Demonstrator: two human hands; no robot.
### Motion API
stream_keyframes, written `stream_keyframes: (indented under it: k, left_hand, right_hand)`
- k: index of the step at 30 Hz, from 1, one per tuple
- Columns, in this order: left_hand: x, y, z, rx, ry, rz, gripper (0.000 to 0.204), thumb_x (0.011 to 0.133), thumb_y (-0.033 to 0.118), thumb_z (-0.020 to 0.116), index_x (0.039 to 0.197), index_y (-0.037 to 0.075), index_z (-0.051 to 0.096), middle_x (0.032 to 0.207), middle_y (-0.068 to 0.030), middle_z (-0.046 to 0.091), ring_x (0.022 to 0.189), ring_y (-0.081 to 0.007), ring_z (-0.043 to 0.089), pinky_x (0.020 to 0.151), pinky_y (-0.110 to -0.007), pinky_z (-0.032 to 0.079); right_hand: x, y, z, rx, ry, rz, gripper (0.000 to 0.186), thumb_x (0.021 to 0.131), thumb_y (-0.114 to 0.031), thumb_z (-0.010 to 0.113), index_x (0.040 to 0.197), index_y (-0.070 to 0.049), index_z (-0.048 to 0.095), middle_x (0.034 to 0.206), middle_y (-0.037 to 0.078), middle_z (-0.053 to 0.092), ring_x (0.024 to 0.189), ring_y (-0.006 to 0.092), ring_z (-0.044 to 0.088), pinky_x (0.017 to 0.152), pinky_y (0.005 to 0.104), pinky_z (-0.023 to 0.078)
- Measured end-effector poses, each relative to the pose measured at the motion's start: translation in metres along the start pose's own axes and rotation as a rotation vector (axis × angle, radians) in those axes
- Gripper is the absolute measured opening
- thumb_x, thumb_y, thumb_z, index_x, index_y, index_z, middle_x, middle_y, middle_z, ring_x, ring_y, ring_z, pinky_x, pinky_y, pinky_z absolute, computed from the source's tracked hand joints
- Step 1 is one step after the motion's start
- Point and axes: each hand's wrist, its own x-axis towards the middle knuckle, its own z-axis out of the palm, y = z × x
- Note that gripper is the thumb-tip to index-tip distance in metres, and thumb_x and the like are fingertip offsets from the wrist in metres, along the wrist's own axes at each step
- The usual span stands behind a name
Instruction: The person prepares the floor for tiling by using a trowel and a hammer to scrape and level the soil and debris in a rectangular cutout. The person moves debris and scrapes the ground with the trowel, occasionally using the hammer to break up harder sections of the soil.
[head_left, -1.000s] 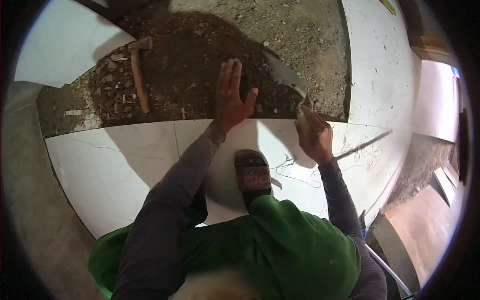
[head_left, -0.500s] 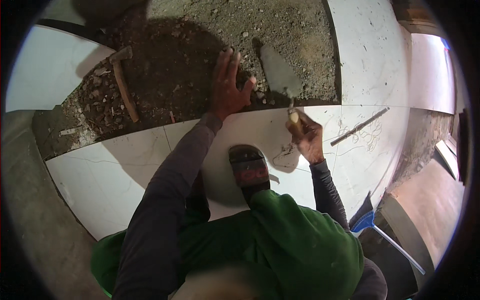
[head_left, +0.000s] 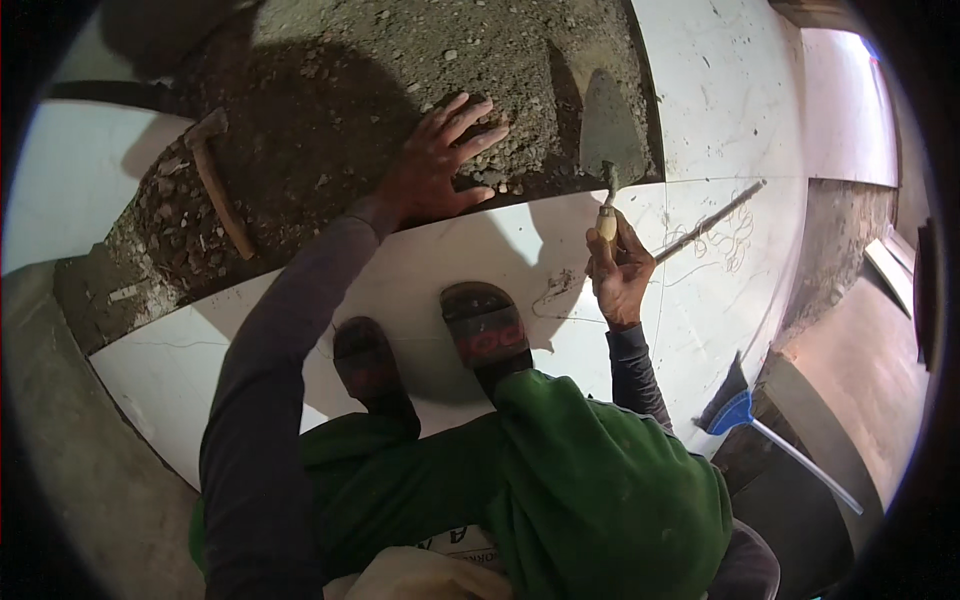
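My right hand (head_left: pixel 622 268) grips the pale handle of a pointed trowel (head_left: pixel 612 128). Its grey blade reaches over the right part of a bed of gravelly mortar (head_left: pixel 490 60), near the edge of the white tiles; whether it touches cannot be told. With fingers spread, my left hand (head_left: pixel 445 160) is over the near edge of the bed, close to where the laid floor tiles (head_left: pixel 250 310) begin. A hammer (head_left: pixel 218 185) with a wooden handle lies on the rubble at the left.
A thin dark stick (head_left: pixel 710 222) lies on the right tiles beside tangled string (head_left: pixel 735 245). A blue broom (head_left: pixel 735 412) with a white handle is at the lower right. Another white tile (head_left: pixel 85 180) is at the far left. My sandalled feet (head_left: pixel 485 330) stand on the tiles.
The trowel has swung to the right and its blade now points more straight away from me. My left hand has shifted left, with its fingers spreading wider and pointing more rightward.
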Motion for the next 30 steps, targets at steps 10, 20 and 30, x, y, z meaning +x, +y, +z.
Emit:
stream_keyframes:
  k: [10,20,30]
  left_hand:
    - [0.028,0.006,0.034,0.057,0.12,0.191,0.059,0.091,0.042,0.085,0.145,0.024,0.068,0.162,-0.0021,0.052,0.155,-0.0331,0.04,0.12,-0.063,0.04]
    - [0.03,0.015,0.034,0.09,0.267,0.177,0.035,0.096,0.036,0.081,0.126,0.017,0.077,0.136,-0.0009,0.068,0.13,-0.0283,0.059,0.107,-0.051,0.048]
    - [0.026,-0.005,0.063,0.095,0.449,0.265,0.023,0.093,0.029,0.083,0.108,0.015,0.075,0.11,-0.0036,0.066,0.1,-0.025,0.066,0.083,-0.045,0.056]
  right_hand:
    - [-0.015,-0.005,0.011,0.005,0.132,0.032,0.055,0.102,-0.021,0.08,0.145,0.009,0.062,0.1,0.003,0.073,0.076,0.0052,0.059,0.062,0.0225,0.048]
    - [-0.007,-0.004,0.008,-0.002,0.124,-0.018,0.058,0.101,-0.022,0.081,0.146,0.009,0.061,0.106,0.005,0.073,0.08,0.0062,0.061,0.065,0.0217,0.049]
    - [-0.009,-0.003,0.008,0.001,0.072,-0.078,0.047,0.104,-0.026,0.078,0.139,0.003,0.068,0.091,-0.002,0.067,0.065,0.002,0.048,0.054,0.0196,0.036]
